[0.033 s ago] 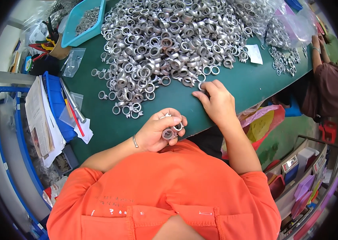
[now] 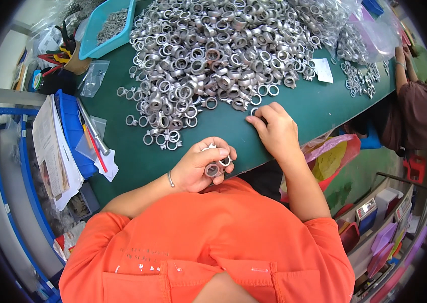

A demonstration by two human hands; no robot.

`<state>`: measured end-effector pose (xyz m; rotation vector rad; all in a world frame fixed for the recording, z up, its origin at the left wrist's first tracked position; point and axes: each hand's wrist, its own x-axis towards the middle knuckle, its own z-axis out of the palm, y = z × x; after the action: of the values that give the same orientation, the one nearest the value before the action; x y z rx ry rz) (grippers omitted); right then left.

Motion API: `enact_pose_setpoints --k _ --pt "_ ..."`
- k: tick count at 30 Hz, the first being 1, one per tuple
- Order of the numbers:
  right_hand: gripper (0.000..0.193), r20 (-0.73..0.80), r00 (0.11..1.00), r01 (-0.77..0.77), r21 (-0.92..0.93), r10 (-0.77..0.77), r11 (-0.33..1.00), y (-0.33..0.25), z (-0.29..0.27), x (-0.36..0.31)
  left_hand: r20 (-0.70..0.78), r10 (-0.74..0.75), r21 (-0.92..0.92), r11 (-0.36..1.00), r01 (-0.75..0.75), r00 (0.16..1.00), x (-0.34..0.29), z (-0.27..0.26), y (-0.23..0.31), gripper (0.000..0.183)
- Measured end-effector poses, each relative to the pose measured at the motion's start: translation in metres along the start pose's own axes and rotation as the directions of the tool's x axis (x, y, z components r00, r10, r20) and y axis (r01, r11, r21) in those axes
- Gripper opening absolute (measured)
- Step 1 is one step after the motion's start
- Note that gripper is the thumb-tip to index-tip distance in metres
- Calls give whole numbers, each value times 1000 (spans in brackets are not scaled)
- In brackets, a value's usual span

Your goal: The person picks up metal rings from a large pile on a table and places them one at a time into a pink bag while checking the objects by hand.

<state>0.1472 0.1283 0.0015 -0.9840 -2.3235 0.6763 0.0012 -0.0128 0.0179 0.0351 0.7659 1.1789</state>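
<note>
My left hand [image 2: 201,164] is closed around several small grey metal ring clamps [image 2: 212,170], held in front of my body near the table's edge. Thumb and fingers curl over them, hiding part of the bunch. Farther right, my right hand [image 2: 276,129] rests low over the green table, its thumb and forefinger closed about one metal ring [image 2: 254,111] at the near edge of the pile. That ring is partly covered by the fingers. Beyond both hands spreads a big heap of the same grey ring clamps [image 2: 213,55], each with a small lug.
A light-blue tray [image 2: 88,46] of small metal parts stands at the far left. Nearer, a blue bin [image 2: 69,116] holds papers. A white paper slip [image 2: 323,70] and a smaller ring pile [image 2: 359,78] lie at right. Another person's arm [image 2: 400,76] is at far right.
</note>
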Motion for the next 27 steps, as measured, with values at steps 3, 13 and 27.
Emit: enact_pose_setpoints --k 3,13,27 --pt "8 110 993 -75 277 46 958 6 1 -1 -34 43 24 999 -42 998 -2 -1 6 6" --pt "2 98 950 180 600 -295 780 -20 -3 -9 -50 97 202 976 -85 994 7 4 23 19" --pt "24 252 967 -239 838 40 491 -39 9 -10 -62 366 601 756 -258 928 -1 1 27 11"
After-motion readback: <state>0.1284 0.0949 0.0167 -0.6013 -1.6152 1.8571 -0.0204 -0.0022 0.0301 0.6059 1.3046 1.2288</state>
